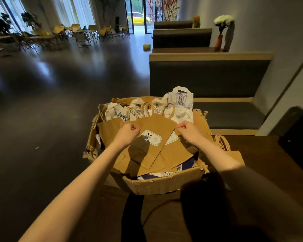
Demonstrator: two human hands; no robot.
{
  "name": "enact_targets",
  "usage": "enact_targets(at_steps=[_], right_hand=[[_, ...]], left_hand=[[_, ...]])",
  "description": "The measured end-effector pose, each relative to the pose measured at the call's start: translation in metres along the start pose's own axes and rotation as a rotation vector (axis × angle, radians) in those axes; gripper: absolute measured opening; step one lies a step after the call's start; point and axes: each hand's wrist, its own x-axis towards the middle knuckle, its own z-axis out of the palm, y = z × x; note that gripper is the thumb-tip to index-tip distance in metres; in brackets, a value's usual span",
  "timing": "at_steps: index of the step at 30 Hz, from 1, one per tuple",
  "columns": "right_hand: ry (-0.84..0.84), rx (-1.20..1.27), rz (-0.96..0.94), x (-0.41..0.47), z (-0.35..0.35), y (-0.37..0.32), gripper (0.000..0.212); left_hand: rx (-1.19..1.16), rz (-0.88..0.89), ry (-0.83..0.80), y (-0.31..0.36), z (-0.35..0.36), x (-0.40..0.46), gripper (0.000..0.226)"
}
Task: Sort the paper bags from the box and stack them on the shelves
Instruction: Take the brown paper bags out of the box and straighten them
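floor (pixel 51 119): dark and glossy, runs off to the far windows. Folding chairs (pixel 80 34) stand on it way back, plus a small yellow-green thing (pixel 146 46) near the booths, too small to tell what.
table (pixel 262 154): dark wood, bottom right. The box (pixel 164 184) seems to sit at its near-left edge, can't quite tell how much of it is on the top.
on the table: a brown bag (pixel 234 154) lying flat just right of the box, twine handles (pixel 221 142) pointing away. A black thing (pixel 297 142) at the right edge, blurry.
bench (pixel 231 116): grey seat with tan trim behind the box.
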Motion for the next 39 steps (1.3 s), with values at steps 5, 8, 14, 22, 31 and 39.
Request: enact_targets(at_steps=[5,8,14,22,31,39], right_hand=[[0.000,-0.144,0.070,0.021,0.013,0.006,0.029],[-0.056,-0.283,0.145,0.032,0.020,0.012,0.040],[-0.152,-0.373,0.256,0.039,0.030,0.024,0.057],[-0.076,-0.399,0.316,0.047,0.033,0.026,0.071],[-0.004,-0.121,0.148,0.041,0.016,0.013,0.058],[0.043,0.246,-0.022,0.029,0.009,-0.017,0.026]], left_hand=[[0.181,-0.040,-0.026,-0.023,0.004,0.019,0.016],[0.356,-0.048,-0.043,-0.025,0.012,0.032,0.029],[0.466,-0.202,-0.091,-0.032,0.036,0.050,0.074],[0.498,-0.252,-0.032,-0.033,0.052,0.053,0.083],[0.343,-0.350,-0.128,-0.038,0.044,0.053,0.056],[-0.191,-0.417,-0.240,-0.025,0.034,0.038,0.033]])
